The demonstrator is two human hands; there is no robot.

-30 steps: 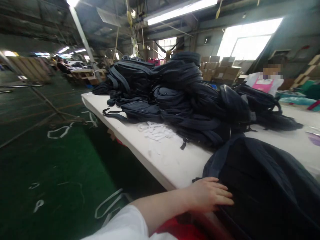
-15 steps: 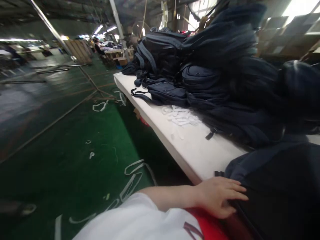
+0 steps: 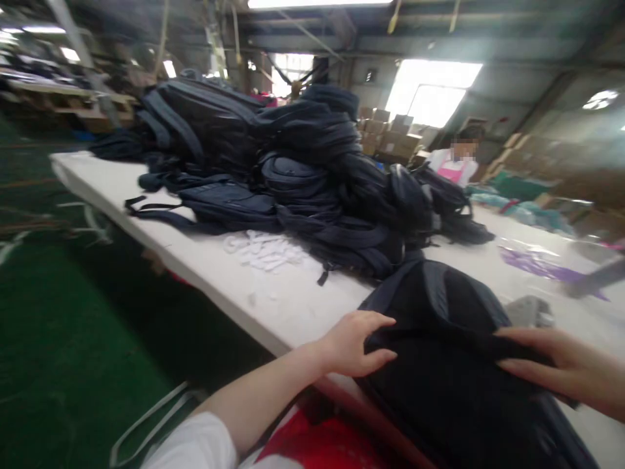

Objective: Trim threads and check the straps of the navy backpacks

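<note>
Our left hand (image 3: 356,342) pinches a ridge of the dark backpack (image 3: 449,397) between thumb and fingers. Our right hand (image 3: 571,371), at 4 o'clock, lies along the same ridge with fingers stretched out, not closed. The backpack sits at 5 o'clock on the near edge of the white table (image 3: 293,306). It looks soft, limp and light, so we judge its shoulder straps (image 3: 434,290) the firmest hold. White tags (image 3: 266,251) lie at 11 o'clock, with a pile of backpacks (image 3: 293,176) beyond.
</note>
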